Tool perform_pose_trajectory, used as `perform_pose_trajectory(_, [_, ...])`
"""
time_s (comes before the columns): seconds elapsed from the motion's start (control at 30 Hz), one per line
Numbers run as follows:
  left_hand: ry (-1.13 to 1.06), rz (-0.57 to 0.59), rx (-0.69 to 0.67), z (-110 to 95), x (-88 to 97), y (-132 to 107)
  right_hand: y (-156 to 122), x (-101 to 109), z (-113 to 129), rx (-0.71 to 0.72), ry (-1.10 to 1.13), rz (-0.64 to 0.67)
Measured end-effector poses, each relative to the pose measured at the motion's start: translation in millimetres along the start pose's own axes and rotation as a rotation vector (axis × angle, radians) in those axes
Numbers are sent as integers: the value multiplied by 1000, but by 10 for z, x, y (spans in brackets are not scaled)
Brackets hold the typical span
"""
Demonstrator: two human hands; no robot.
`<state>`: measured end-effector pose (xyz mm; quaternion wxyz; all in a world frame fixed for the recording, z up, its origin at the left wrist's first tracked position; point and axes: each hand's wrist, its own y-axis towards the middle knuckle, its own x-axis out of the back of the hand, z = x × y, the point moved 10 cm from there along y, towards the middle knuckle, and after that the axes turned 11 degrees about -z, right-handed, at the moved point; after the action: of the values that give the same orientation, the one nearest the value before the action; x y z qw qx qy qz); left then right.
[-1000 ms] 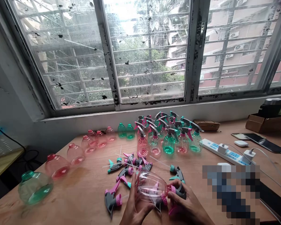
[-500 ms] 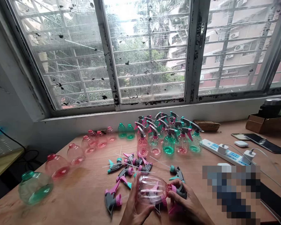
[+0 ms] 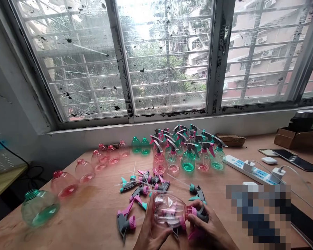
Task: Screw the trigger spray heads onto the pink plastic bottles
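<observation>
A clear pink spray bottle [image 3: 169,209] lies on its side between my hands, its neck pointing right. My left hand [image 3: 151,227] is wrapped round the bottle's base end. At the neck, my right hand [image 3: 207,222] grips a grey spray head [image 3: 202,214] with a pink collar, which sits against the bottle's mouth. How far the collar is screwed on I cannot tell. Loose spray heads lie around and behind the bottle: a grey and pink one [image 3: 125,222] to the left, a grey and teal one [image 3: 197,192] beyond my right hand, and several in a heap [image 3: 150,180].
Open pink bottles [image 3: 85,171] and a green one [image 3: 40,208] line the table's left side. Several bottles with spray heads [image 3: 188,161] stand grouped at the back. On the right are a power strip [image 3: 253,171], phones [image 3: 297,159], cables and a cardboard box [image 3: 289,137].
The bottle has turned slightly in my hands, with its highlights shifted. Both hands stay in nearly the same place, and the other things have not moved.
</observation>
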<state>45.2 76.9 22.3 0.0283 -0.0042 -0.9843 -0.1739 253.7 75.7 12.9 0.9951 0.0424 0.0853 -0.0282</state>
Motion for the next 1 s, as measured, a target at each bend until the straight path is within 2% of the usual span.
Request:
perform_pose_trajectory(0.07, [21, -1, 7, 10, 18, -5, 0, -1, -8, 10, -8, 4])
perform_pose_trajectory(0.27, [-73, 96, 97, 32, -55, 17, -33, -23, 7, -17, -16, 12])
perform_pose_trajectory(0.63, [47, 33, 34, -80, -4, 7, -16, -23, -67, -23, -4, 29])
perform_pose_trajectory(0.7, [-5, 34, 60, -108, -20, 11, -10, -11, -68, -11, -25, 24])
perform_pose_trajectory(0.83, [-225, 99, 204, -140, -147, -5, -7, 10, 0, 44, -82, 11])
perform_pose_trajectory(1.0, [-295, 83, 165, -182, -155, 25, -6, 33, 19, 28, -104, -10])
